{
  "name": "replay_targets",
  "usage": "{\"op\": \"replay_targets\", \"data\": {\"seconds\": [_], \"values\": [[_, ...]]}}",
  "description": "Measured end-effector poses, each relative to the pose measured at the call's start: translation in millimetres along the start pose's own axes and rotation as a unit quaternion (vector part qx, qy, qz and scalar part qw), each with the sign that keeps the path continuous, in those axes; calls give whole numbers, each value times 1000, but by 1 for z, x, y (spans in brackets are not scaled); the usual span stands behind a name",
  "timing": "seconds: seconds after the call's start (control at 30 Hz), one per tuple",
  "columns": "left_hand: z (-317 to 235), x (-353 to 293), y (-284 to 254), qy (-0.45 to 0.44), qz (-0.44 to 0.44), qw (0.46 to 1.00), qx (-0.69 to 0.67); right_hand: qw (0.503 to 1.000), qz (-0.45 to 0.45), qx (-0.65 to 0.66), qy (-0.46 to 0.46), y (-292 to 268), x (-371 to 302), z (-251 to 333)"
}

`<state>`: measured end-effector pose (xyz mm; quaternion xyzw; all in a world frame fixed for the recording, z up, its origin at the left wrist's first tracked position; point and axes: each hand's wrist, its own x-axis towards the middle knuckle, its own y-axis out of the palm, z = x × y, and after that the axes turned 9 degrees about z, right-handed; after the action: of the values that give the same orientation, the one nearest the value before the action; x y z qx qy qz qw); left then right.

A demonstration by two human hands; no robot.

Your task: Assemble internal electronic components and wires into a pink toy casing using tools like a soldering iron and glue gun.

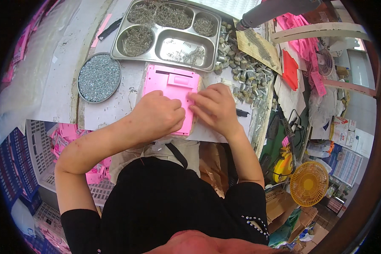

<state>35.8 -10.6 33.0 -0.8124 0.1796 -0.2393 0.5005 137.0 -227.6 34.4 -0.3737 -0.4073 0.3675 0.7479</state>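
A flat pink plastic casing (170,91) lies before me on the worktable, with a dark slot and a raised block near its far end. My left hand (161,114) is closed in a fist over its left side; the curled fingers hide whatever they pinch. From the right, my right hand (216,106) grips the casing's edge with bent fingers, the tips on its upper face. Beyond it stands a metal compartment tray (186,67) with small springs in several compartments. A round dish (99,78) of small silvery metal pieces sits to the left.
Many small metal parts (245,76) lie loose right of the tray, beside a tan card (258,48) bearing rows of small pieces. A grey tool (275,12) hangs at the upper right. A crate (46,156) with pink parts stands lower left; a yellow fan (309,183) is at right.
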Motion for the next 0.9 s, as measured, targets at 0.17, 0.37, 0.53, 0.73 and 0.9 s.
{"op": "replay_targets", "data": {"seconds": [0.17, 0.37, 0.53, 0.73, 0.9], "values": [[-2, 14, 15, 55, 60, 994, 76, 997, -35, 26, 58, -11, -16, -9], [-2, 15, 10, 98, 91, 980, 150, 996, -48, 30, 73, -19, -14, -8], [-2, 13, 7, 92, 97, 987, 85, 996, -54, 22, 60, -21, 0, -8], [44, -33, -36, -70, -32, 996, 52, 983, -170, 16, 75, -40, 37, -27], [89, -106, -44, -314, -48, 938, 139, 910, -263, 315, 59, -43, 143, -43]]}}
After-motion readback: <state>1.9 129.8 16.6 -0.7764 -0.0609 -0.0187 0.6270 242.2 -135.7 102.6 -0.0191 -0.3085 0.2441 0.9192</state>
